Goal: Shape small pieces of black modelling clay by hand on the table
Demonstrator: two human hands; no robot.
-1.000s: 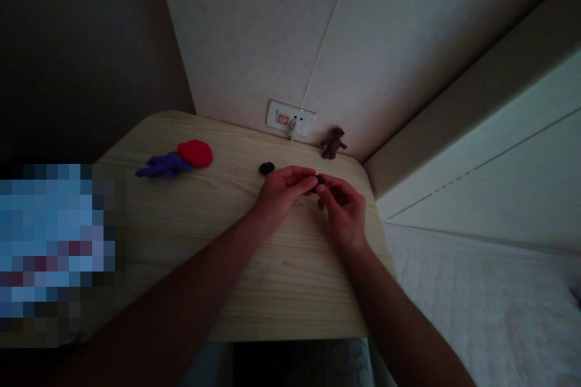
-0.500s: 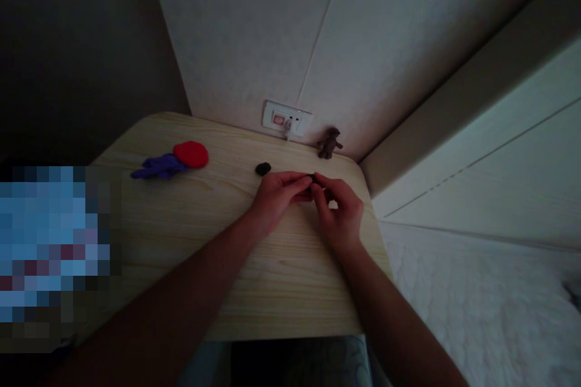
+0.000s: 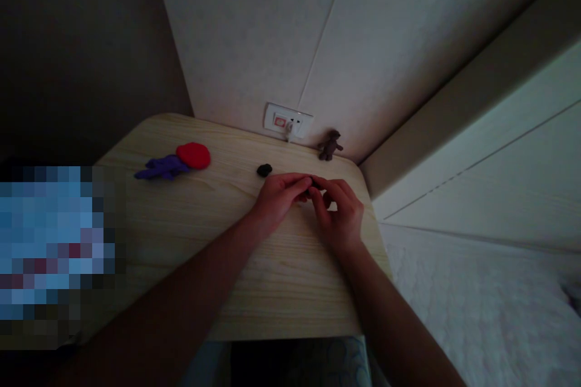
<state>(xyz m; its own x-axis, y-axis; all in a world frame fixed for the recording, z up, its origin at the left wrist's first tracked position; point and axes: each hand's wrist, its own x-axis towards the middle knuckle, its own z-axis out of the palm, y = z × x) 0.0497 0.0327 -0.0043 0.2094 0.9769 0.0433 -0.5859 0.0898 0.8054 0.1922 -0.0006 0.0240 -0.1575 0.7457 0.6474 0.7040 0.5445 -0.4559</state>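
Note:
My left hand [image 3: 278, 201] and my right hand [image 3: 341, 215] meet fingertip to fingertip above the table. Pinched between them is a small piece of black modelling clay [image 3: 311, 185], mostly hidden by the fingers. Just left of my left hand, a black clay lump [image 3: 264, 170] rests on the wood. A small brown clay figure [image 3: 331, 146] with arms and legs stands beyond my right hand, near the wall.
On the left of the wooden table [image 3: 218, 290] lie a flat red clay piece [image 3: 194, 156] and a purple clay piece [image 3: 163, 167], touching. A wall socket [image 3: 288, 121] with a plug sits behind. A pale quilted surface [image 3: 463, 308] is at right.
My fingers have shifted slightly around the black clay, and less of it shows now. The whole view has moved a little; the things on the table stay in place.

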